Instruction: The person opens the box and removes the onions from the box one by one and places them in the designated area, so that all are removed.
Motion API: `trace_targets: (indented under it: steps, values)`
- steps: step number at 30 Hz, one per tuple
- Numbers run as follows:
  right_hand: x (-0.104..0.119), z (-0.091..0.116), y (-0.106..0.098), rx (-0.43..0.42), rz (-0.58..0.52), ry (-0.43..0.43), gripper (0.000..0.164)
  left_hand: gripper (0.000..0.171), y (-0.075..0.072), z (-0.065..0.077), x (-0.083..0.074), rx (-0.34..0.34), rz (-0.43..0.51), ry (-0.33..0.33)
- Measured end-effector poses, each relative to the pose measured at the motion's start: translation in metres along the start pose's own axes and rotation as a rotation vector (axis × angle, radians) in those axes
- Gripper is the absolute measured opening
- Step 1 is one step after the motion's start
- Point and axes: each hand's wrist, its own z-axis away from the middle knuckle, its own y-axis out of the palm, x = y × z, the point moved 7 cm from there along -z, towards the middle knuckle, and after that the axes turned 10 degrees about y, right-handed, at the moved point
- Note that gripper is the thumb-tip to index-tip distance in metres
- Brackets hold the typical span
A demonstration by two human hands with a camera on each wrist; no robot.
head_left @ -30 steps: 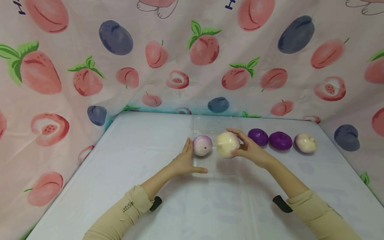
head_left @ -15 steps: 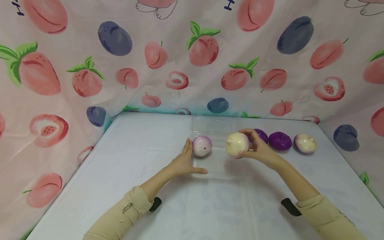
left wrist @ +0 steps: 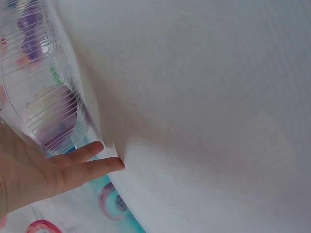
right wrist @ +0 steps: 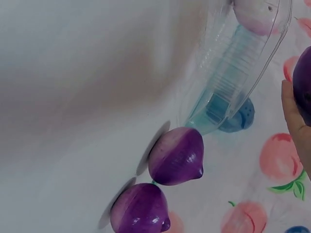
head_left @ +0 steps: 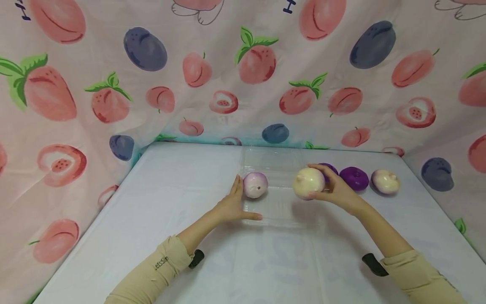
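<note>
A pale purple onion (head_left: 255, 185) sits at the left end of a clear plastic container (head_left: 279, 211). My left hand (head_left: 231, 207) rests against that end, fingers straight along the side and thumb extended at the front edge. In the left wrist view the fingers (left wrist: 90, 167) are straight beside the ribbed wall. Raised over the container's right end is a second onion (head_left: 309, 183), its whitish end toward the head camera, gripped between thumb and fingers of my right hand (head_left: 338, 194). The right wrist view catches only its purple side (right wrist: 303, 85) at the edge.
Right of the container, two deep purple onions (head_left: 354, 178) and a whitish one (head_left: 385, 182) stand in a row; the nearest purple one (head_left: 328, 169) is partly behind my right hand. A fruit-print cloth (head_left: 224, 63) hangs behind the white table (head_left: 182, 181).
My right hand has moved to the right with the onion, from mid-container to its right end, covering more of the nearest purple onion. The left hand has stayed in place.
</note>
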Motion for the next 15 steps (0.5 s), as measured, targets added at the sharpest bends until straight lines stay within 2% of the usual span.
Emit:
trace_targets:
  steps: [7,12,15]
  values:
    - [-0.008,0.003,-0.012,-0.057,0.035,-0.033,0.068,0.13,0.002,0.0,0.0,0.001,0.005,-0.005]
    - [-0.014,0.006,-0.019,-0.103,0.091,-0.019,0.065,0.13,0.002,0.0,0.0,0.0,0.006,-0.004]
    - [-0.018,0.008,-0.022,-0.123,0.079,-0.01,0.064,0.13,0.001,-0.001,0.0,-0.003,0.0,-0.004]
